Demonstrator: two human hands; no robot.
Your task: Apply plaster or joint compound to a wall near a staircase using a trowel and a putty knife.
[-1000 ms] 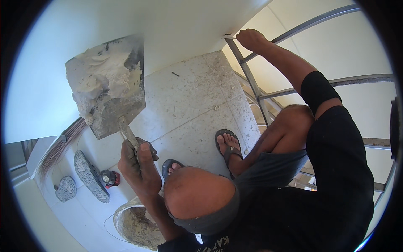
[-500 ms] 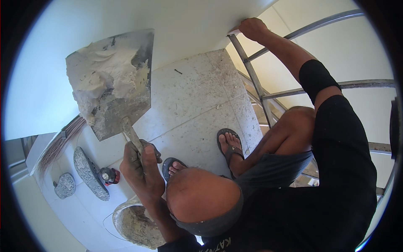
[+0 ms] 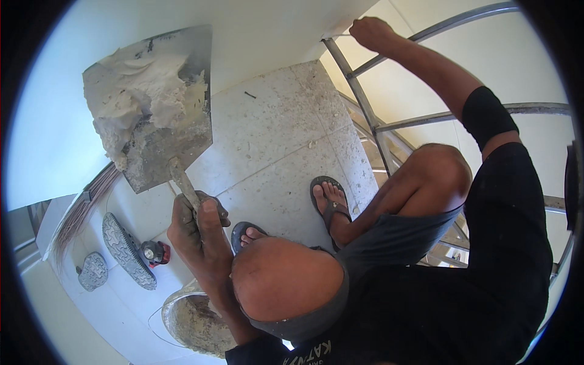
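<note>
You had one broad metal blade (image 3: 155, 167) at the upper left of the frame, one mound of pale paste (image 3: 137, 100) spread over it. Two sandals (image 3: 328, 210) were on your feet near the centre, two loose grey soles (image 3: 129, 250) lay tread up at the lower left, and beside the larger sat one red-and-black object (image 3: 156, 253). One crusted bucket (image 3: 194, 325) stood at the lower edge, and one metal frame (image 3: 380, 146) rose at the right. Your left hand (image 3: 201, 228) was raised left of centre, its grip wrapped around the blade's handle (image 3: 182, 182), thumb along it. Your right arm stretched to the top of the frame, the right hand (image 3: 371, 34) fisted near the wall's (image 3: 267, 42) edge, its grip closed on a slim tool (image 3: 345, 34), too small to make out clearly.
</note>
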